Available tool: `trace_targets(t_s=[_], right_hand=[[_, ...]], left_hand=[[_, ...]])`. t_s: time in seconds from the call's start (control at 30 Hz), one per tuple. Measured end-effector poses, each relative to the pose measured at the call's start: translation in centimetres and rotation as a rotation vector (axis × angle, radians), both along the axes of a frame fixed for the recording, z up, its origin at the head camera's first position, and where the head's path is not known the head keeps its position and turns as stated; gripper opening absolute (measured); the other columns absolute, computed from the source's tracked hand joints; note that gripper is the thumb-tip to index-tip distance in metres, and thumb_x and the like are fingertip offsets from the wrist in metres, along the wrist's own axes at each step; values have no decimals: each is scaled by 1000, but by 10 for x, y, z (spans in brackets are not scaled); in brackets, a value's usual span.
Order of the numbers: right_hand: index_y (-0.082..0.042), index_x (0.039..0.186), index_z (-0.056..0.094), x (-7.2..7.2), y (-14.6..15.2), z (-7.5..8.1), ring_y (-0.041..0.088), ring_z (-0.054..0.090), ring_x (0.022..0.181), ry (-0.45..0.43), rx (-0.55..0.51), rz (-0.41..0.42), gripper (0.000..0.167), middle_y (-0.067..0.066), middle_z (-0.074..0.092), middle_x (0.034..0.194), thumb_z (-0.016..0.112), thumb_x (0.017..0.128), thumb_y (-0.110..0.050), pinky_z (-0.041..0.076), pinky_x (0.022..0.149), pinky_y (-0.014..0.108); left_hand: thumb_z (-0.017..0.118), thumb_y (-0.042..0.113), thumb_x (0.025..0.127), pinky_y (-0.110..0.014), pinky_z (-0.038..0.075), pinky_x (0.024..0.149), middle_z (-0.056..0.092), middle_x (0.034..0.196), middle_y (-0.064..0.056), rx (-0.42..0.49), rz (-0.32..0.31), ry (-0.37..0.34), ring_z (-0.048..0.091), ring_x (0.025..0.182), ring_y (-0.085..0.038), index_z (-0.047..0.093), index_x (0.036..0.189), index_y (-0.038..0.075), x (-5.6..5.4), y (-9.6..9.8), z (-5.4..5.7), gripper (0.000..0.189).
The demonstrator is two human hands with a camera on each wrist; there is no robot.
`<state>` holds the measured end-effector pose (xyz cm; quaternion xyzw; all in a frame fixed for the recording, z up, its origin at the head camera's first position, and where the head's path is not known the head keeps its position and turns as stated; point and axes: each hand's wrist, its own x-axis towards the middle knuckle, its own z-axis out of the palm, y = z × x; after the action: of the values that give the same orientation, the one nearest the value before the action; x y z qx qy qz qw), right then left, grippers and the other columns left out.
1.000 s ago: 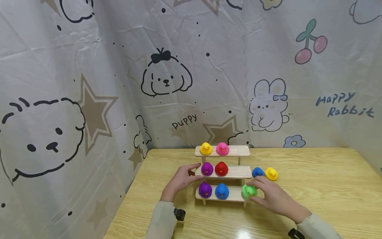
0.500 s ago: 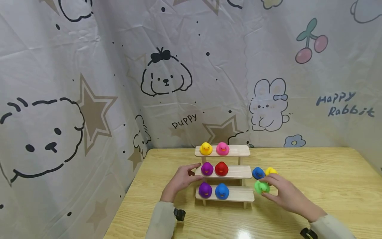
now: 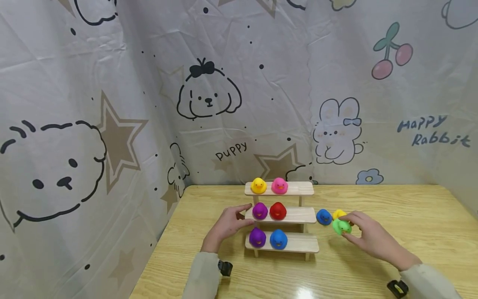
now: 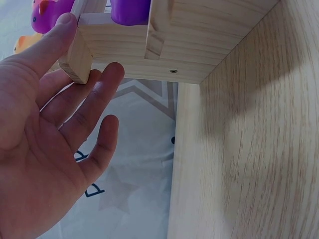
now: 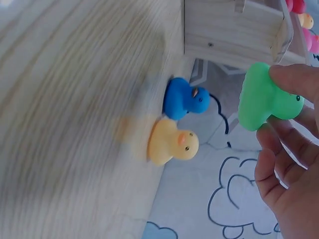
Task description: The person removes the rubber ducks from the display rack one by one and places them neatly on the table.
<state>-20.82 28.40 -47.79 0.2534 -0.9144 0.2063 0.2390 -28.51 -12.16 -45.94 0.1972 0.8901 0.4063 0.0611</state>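
1. The right hand (image 3: 369, 235) pinches the green duck (image 3: 340, 227), lower right of the head view.
2. The left hand (image 3: 226, 225) holds the wooden stand (image 3: 300, 214) by one end, bottom middle.
3. A dark blue duck (image 3: 324, 217) sits left of the green duck.

Yellowish wood table (image 3: 422, 220) under left hand (image 3: 225, 224) and right hand (image 3: 375, 236). Shiny spot (image 3: 305, 293) on it, between hands, nearer person. Big pale cloth (image 3: 287, 33) beyond hands, with folds. Pictures on cloth: puppy with black bow (image 3: 202, 69) up beyond left hand, word "puppy" (image 3: 231, 151) lower. Brown star (image 3: 121, 135) and big dog face (image 3: 56, 162) left of left hand, higher. Bunny (image 3: 337, 141), blue flower (image 3: 369, 177), pink cherries (image 3: 382, 69) up beyond right hand. "Happy Rabbit" (image 3: 433, 131) farther right.
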Motion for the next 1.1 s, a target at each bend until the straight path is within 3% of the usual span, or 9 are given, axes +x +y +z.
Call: trace_targets(t_s=[0.2, 0.53, 0.77, 1.1], right_hand=[[-6, 105, 65, -3, 9, -2, 8, 54, 81, -69, -13, -50, 39, -4, 61, 95, 81, 70, -7, 52, 67, 35], [-6, 108, 65, -10, 23, -6, 12, 53, 80, -136, -46, -102, 37, -4, 61, 94, 80, 73, -7, 44, 59, 24], [-4, 108, 64, -15, 31, -10, 17, 55, 83, -163, -42, -128, 36, 4, 63, 99, 78, 74, -7, 50, 66, 36], [-2, 108, 64, -25, 46, -16, 20, 56, 82, -186, -30, -151, 38, 5, 63, 97, 79, 73, -6, 49, 67, 37]], left_hand=[[70, 34, 86, -28, 48, 69, 56, 131, -1, -3, -4, 5, 56, 87, -15, 54, 136, 14, 1, 0, 1, 56], [70, 36, 85, -28, 49, 70, 57, 130, -1, -3, -1, -3, 56, 88, -15, 55, 135, 15, 1, 0, 1, 56], [71, 35, 85, -28, 48, 69, 57, 130, -2, -2, 3, -10, 56, 88, -15, 55, 135, 15, 0, 1, 0, 56], [71, 35, 85, -28, 48, 69, 57, 130, -2, -1, 8, -13, 56, 88, -16, 55, 135, 14, 1, 1, 1, 56]])
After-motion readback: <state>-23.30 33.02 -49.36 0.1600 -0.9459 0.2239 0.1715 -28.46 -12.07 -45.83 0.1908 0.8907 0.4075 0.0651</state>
